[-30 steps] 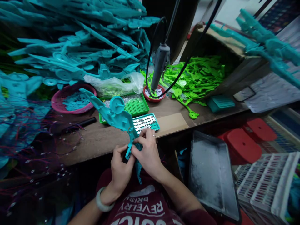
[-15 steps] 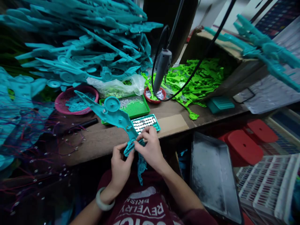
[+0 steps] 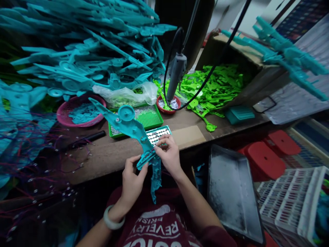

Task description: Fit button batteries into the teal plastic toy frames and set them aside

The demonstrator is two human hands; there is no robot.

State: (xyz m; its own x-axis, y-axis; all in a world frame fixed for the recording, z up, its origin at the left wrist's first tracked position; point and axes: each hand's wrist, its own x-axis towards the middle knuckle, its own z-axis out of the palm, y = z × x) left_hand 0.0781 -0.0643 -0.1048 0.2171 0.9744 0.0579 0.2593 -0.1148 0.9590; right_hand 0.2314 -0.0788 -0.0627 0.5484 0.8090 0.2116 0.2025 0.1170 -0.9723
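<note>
A great heap of teal plastic parts crowds the tabletop. Over its near edge, the left hand clenches the lower end of a long teal part, steadying it (its disc end juts up-left). The right hand, pinching something too small to identify, has moved from the part toward the small screw tray.

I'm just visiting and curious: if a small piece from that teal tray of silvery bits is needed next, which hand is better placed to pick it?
Probably the right hand: its fingertips sit at the small teal tray, while the left hand grips the teal plastic part lower down, steadying it.
</note>
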